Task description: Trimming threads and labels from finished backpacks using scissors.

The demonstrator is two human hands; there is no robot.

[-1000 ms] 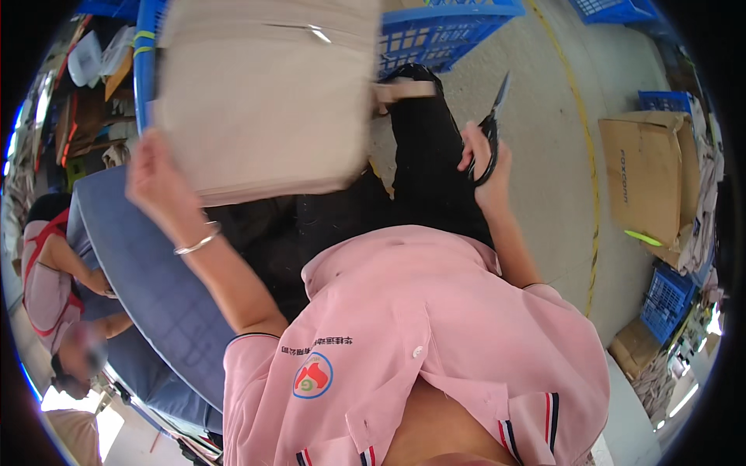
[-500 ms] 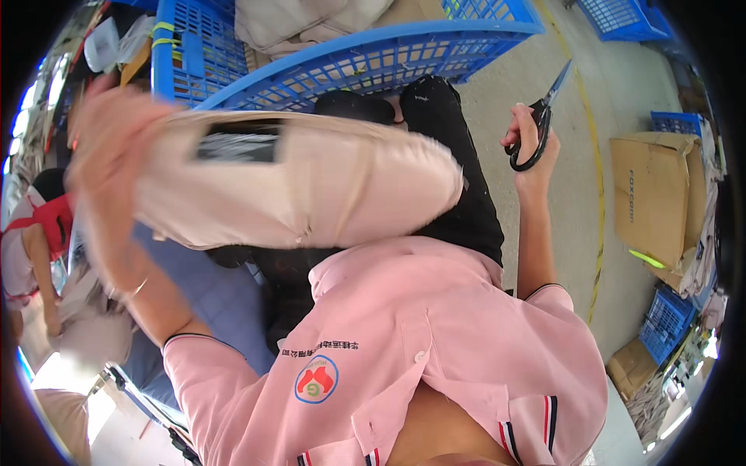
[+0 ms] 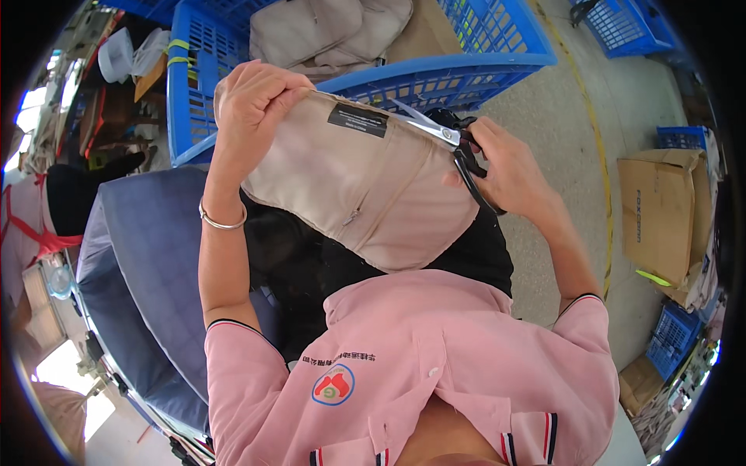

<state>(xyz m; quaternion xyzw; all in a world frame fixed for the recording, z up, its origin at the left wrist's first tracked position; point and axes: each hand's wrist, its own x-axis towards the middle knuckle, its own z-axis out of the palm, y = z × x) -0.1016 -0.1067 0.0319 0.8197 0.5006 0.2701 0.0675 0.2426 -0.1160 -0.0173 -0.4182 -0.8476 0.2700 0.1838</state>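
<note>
A beige sewn fabric panel (image 3: pixel 326 175) with a seam band across it and a black label (image 3: pixel 358 122) hangs over my lap. My left hand (image 3: pixel 258 109) is closed on its upper left corner, fingers pinching the edge. Black-handled scissors (image 3: pixel 432 128) are in my right hand (image 3: pixel 509 167), its fingers in and around the handles. Their slightly parted blades point left along the panel's top edge, just right of the label. Whether thread or cloth lies between the blades is too small to tell.
Ahead stands a blue plastic crate (image 3: pixel 435 74) holding more beige fabric pieces (image 3: pixel 311 35). A dark blue padded cover (image 3: pixel 167 272) is at my left. Farther left is another person's pink sleeve and red strap (image 3: pixel 27 225). A cardboard box (image 3: pixel 660 217) sits on the right.
The panel has swung from the left, tilted more upright, and its blur has gone. My right hand has brought the scissors inward, from out at the right to the panel's top edge.
</note>
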